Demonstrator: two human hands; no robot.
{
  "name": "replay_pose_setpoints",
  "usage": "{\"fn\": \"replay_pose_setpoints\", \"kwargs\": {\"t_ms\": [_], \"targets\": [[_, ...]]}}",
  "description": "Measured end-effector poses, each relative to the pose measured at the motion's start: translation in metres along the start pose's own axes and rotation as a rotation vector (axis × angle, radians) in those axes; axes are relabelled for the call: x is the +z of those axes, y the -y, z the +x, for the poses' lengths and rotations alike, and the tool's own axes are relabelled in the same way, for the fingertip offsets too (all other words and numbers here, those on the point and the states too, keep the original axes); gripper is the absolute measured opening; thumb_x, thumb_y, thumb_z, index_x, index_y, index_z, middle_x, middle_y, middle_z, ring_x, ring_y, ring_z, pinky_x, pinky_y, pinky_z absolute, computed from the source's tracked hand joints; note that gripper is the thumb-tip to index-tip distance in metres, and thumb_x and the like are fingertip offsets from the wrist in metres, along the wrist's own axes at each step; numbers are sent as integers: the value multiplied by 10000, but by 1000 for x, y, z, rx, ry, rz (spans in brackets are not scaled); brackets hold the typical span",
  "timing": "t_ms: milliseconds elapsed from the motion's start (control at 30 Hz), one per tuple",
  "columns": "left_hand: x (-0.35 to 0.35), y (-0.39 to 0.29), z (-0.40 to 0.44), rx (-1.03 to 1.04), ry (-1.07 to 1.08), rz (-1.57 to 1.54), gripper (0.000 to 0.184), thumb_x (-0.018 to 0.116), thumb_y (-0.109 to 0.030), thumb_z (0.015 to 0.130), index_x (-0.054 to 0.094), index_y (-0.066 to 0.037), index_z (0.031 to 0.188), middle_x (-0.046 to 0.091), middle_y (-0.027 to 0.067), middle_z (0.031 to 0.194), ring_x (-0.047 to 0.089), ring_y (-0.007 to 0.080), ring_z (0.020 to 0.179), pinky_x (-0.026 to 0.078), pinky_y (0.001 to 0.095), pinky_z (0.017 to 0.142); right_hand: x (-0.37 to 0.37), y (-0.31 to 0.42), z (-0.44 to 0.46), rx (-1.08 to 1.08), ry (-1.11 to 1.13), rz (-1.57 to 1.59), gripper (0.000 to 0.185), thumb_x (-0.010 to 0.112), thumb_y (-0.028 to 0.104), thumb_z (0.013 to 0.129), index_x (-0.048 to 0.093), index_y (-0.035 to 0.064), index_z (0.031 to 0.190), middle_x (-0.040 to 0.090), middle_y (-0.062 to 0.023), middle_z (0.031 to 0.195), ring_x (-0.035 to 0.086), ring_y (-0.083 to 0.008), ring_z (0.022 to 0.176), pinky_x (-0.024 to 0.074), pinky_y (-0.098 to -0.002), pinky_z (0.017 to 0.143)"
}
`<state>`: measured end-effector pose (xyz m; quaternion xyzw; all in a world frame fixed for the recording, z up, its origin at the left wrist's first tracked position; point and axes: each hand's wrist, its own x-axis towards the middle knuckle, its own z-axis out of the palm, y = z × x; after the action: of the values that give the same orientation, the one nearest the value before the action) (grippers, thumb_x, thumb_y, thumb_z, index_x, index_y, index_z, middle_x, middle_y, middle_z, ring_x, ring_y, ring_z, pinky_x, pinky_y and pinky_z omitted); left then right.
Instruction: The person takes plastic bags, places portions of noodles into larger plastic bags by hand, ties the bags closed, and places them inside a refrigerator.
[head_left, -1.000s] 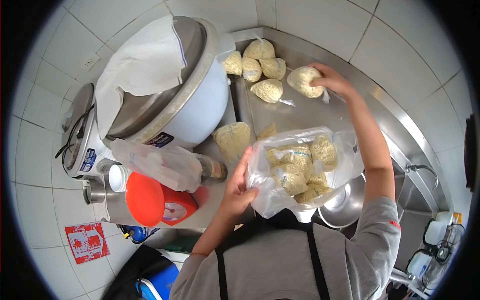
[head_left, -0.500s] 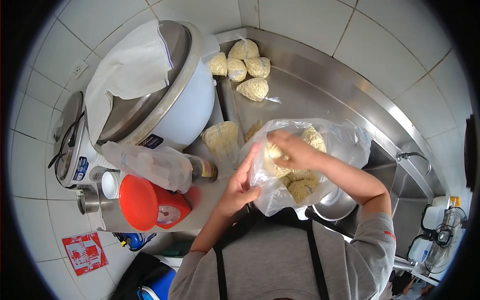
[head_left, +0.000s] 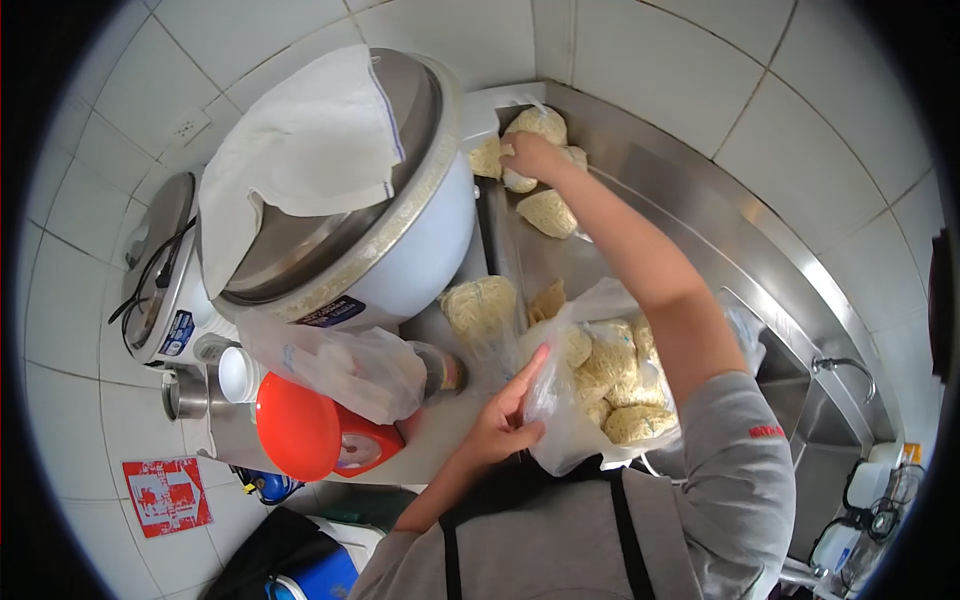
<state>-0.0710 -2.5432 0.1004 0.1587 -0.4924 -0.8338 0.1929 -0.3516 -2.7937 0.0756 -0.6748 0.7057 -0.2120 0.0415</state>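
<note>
The person's two bare hands are well apart. The left hand, at lower centre, rests against the left side of a translucent plastic bag, thumb and forefinger parted; whether it pinches the plastic cannot be told. The bag, right of centre, stands open, filled with pale yellow, rounded noodle bundles. The right hand reaches to upper centre, among similar bagged bundles on a stainless steel counter; its grip cannot be made out. Another wrapped noodle bundle lies left of the bag. Farther left are a red weighing scale and, at upper left, a large pale-blue cooker draped with a white cloth.
</note>
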Motion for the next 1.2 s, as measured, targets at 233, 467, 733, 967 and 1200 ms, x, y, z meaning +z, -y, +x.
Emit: {"fn": "replay_pose_setpoints", "kwargs": {"t_ms": [233,467,733,967,1200], "targets": [[-12,2,-17,-32,-75,-55,811,508,32,755,73,-48,1435,193,34,1457,257,95,1271,218,254,1024,75,11,46,21,-23,-262,503,642,378,728,552,98,1137,589,-120,1083,492,-276,1113,237,-501,1021],[-11,8,-18,53,-79,-77,840,515,19,720,78,-49,1435,245,36,1437,303,102,1252,230,266,1025,22,-35,36,367,-205,421,565,630,348,713,542,44,1182,619,-165,1032,590,-268,945,393,-427,917],[9,15,-4,158,-51,-265,869,516,-5,683,67,-21,1427,265,110,1436,310,184,1291,216,318,1059,-157,-10,-194,130,187,1191,467,576,93,718,545,8,1176,634,-73,959,603,-141,844,525,-272,662],[13,14,5,267,-170,-378,854,479,-1,647,117,-22,1420,336,151,1386,444,208,1180,407,297,916,-127,15,-330,282,583,662,414,641,194,718,604,57,1107,637,-126,1017,608,-220,914,465,-318,806],[8,9,3,214,-250,-471,850,481,-9,640,130,-29,1414,432,163,1296,591,102,664,427,178,370,-153,24,-284,107,358,225,416,731,365,685,640,93,986,628,-96,678,611,-244,654,460,-330,604]]}}
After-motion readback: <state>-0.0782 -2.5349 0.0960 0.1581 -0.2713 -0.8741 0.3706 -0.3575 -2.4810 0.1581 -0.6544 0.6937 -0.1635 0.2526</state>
